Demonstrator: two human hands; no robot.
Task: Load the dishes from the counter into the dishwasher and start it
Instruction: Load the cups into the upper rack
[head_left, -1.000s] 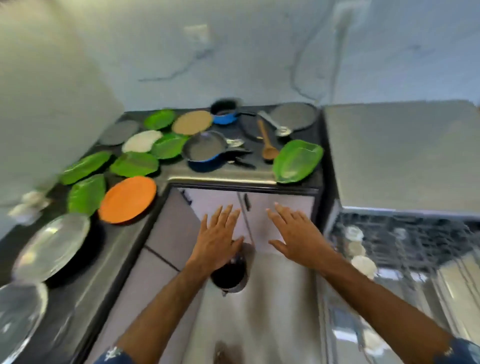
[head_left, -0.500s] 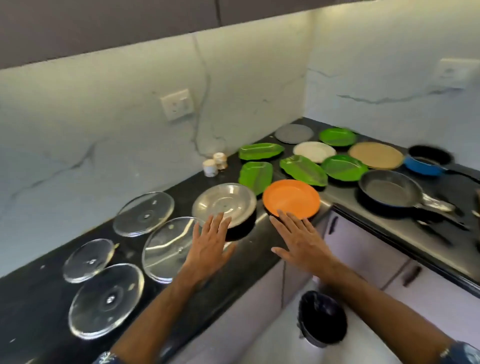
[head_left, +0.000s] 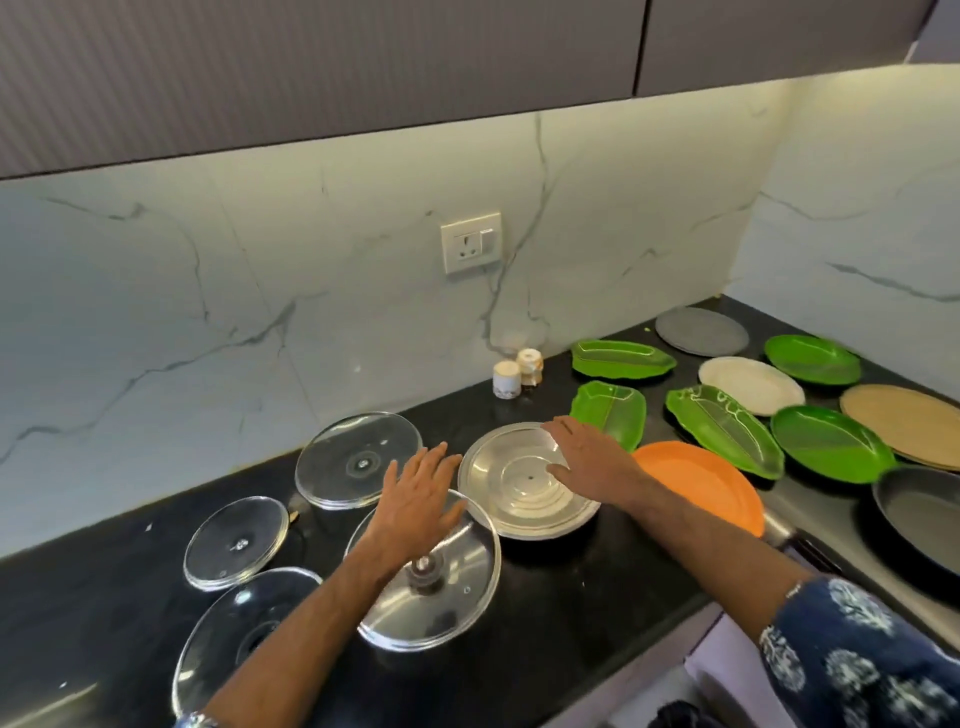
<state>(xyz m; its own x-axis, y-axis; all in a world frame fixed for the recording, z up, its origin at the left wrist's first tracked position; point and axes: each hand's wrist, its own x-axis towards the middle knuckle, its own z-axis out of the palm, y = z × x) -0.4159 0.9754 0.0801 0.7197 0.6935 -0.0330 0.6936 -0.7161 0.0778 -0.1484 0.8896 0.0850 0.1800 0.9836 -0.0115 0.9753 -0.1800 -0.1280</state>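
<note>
Both hands hover spread, holding nothing: the right hand (head_left: 587, 457) over the steel lid (head_left: 524, 483), the left hand (head_left: 421, 499) over a knobbed glass lid (head_left: 441, 587) near it on the bench (head_left: 571, 597). The lids crowd together, so lifting the steel one carelessly could knock the glass and chip it.

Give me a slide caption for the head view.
Both open hands, left hand and right hand, reach toward the steel lid on the black counter.
</note>
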